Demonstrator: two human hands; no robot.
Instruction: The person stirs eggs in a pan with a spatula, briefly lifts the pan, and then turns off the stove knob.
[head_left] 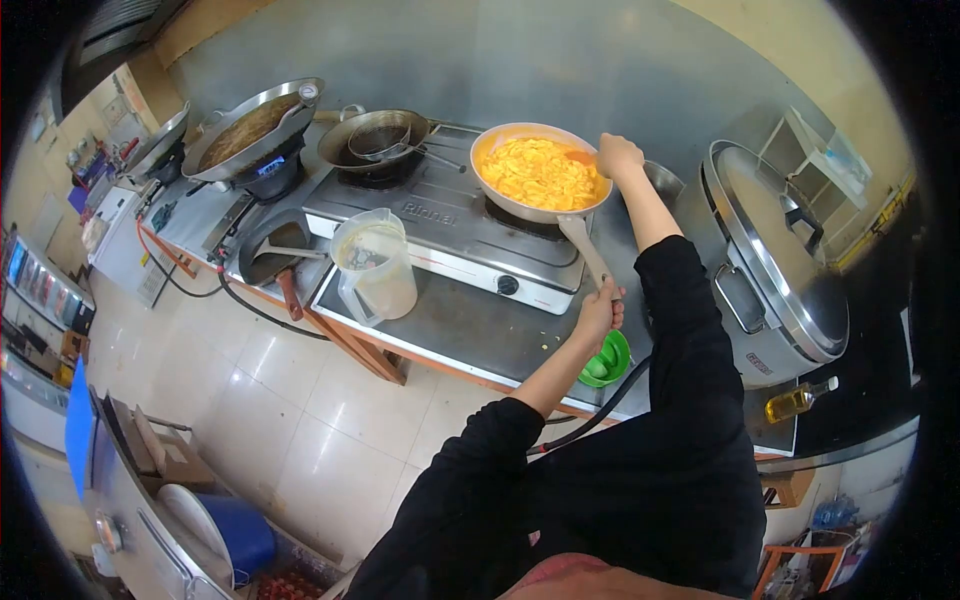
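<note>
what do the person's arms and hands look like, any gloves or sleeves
Both arms wear plain black sleeves, the left sleeve and right sleeve each ending partway down the forearm, leaving the wrists uncovered. The left hand and right hand have no gloves. No watch or bracelet shows; rings are too small to tell.

Your upper garment [630, 500] is black, matt and loosely cut. Its left sleeve [475, 445] and right sleeve [690, 320] are the same black, creased, each ending partway along your forearms [558, 374]. Your left hand [597, 313] and right hand [620, 156] are bare. A small pinkish patch [533, 538], indistinct, interrupts the black.
</note>
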